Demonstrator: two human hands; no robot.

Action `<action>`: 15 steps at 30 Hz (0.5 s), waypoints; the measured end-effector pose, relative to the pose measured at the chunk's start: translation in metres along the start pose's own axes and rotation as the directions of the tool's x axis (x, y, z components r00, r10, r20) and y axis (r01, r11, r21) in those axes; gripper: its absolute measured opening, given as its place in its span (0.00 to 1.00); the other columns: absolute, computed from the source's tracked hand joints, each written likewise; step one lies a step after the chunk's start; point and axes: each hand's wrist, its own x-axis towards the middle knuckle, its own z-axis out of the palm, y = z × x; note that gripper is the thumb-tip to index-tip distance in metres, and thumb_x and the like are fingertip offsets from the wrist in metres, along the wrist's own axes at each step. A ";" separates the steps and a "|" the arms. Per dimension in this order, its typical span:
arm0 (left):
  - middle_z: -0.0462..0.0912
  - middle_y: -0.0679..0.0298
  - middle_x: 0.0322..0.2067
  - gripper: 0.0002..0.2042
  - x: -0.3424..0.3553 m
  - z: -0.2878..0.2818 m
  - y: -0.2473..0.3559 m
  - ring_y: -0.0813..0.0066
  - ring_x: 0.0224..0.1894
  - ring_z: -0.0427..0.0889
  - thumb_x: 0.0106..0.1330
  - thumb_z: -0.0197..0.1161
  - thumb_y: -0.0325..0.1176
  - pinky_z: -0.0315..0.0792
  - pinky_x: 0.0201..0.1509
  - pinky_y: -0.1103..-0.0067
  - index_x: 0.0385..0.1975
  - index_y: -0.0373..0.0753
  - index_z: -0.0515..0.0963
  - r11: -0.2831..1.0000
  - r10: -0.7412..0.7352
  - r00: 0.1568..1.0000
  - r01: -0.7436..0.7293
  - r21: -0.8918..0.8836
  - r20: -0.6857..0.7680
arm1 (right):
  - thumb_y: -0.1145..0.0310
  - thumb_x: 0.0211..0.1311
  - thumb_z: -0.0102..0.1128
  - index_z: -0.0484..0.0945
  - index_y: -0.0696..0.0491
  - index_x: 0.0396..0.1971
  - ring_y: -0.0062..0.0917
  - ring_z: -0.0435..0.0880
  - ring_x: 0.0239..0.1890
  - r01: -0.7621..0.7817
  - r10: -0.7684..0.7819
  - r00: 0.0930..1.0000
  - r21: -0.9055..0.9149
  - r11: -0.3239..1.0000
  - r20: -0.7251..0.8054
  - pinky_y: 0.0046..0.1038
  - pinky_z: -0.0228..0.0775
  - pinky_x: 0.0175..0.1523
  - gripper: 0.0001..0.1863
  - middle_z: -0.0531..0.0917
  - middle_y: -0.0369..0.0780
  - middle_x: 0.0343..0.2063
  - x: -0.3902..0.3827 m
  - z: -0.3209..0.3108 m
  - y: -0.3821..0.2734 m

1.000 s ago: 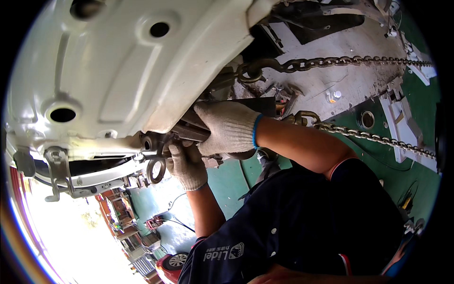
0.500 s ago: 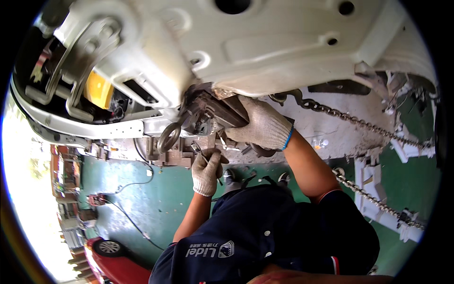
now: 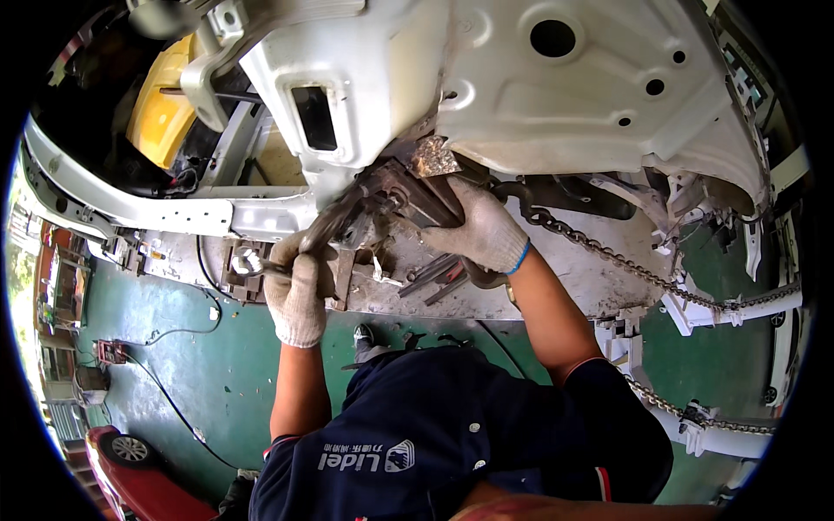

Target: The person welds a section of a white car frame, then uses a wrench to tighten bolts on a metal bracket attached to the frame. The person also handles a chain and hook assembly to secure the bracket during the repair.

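Observation:
A heavy dark steel pulling clamp sits at the lower edge of the bare pale car body. My right hand, in a knitted white glove with a blue cuff, is closed around the clamp's right side. Beside the clamp's left end, my gloved left hand is closed on what looks like a wrench, whose shiny head sticks out to the left. The fingers cover the clamp's ring there, so whether they touch it cannot be told.
A hooked chain runs right from beside the clamp. Another chain lies lower right. Loose metal bars rest on the worn platform below. A black cable crosses the green floor, near a red car.
My left hand has moved up and left with the wrench, to the clamp's ring end. My right hand keeps its hold on the clamp. The whole view has shifted.

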 end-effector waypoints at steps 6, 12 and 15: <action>0.86 0.58 0.38 0.33 -0.005 0.012 -0.006 0.85 0.19 0.69 0.76 0.61 0.64 0.63 0.21 0.83 0.59 0.35 0.75 0.998 0.011 1.000 -0.012 0.063 0.013 | 0.60 0.51 0.78 0.79 0.59 0.60 0.35 0.89 0.52 0.108 -0.110 0.993 -0.080 0.991 -0.028 0.36 0.79 0.62 0.36 0.89 0.50 0.51 0.002 -0.003 0.012; 0.86 0.59 0.38 0.38 -0.003 0.018 -0.002 0.84 0.15 0.65 0.78 0.54 0.68 0.56 0.19 0.83 0.65 0.34 0.73 0.983 0.019 0.999 -0.025 0.179 0.034 | 0.54 0.50 0.81 0.77 0.62 0.60 0.47 0.87 0.54 0.160 -0.162 0.986 -0.053 0.986 -0.038 0.41 0.78 0.63 0.40 0.87 0.56 0.52 0.005 0.001 0.031; 0.86 0.60 0.36 0.41 -0.004 0.020 0.000 0.84 0.16 0.65 0.77 0.52 0.71 0.56 0.20 0.83 0.66 0.33 0.74 0.968 -0.009 1.000 0.012 0.252 -0.014 | 0.53 0.49 0.81 0.77 0.60 0.61 0.49 0.87 0.55 0.173 -0.182 0.981 -0.123 0.977 -0.064 0.41 0.78 0.62 0.41 0.86 0.56 0.52 0.002 0.001 0.032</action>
